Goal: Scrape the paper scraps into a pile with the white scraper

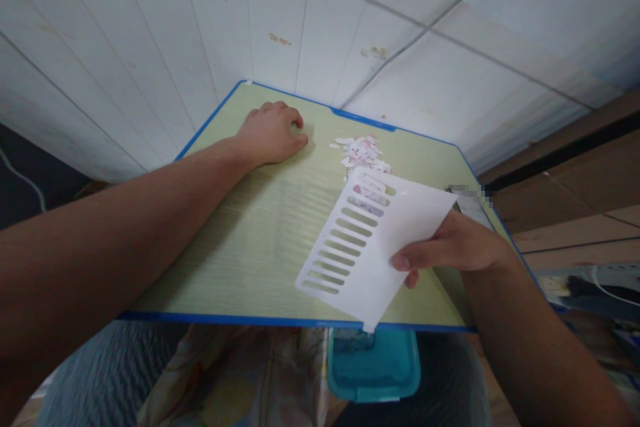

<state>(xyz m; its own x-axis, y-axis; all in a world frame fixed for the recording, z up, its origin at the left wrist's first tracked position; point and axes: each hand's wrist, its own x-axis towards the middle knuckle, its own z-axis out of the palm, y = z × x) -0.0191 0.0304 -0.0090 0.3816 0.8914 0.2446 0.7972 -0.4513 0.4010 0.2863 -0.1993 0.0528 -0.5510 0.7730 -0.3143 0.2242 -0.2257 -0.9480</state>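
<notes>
My right hand (450, 247) is closed on a thin white sheet with a row of rounded slots (400, 223), the thumb lying on its upper face. The sheet is tilted over the table, and its far corner overlaps a small heap of white and pinkish scraps (363, 152). Some of those scraps show through the upper slots. My left hand (275, 133) rests at the far left of the table, its fingers loosely curled with a gap between thumb and forefinger. Nothing can be seen in it; its fingertips are partly hidden.
The pale green tabletop (240, 247) has a blue rim and stands against a white panelled wall (280, 13). A turquoise container (375, 373) sits below the near edge, between my legs. A greyish flat item (473, 207) lies by the right edge. A cable (385, 67) runs along the wall.
</notes>
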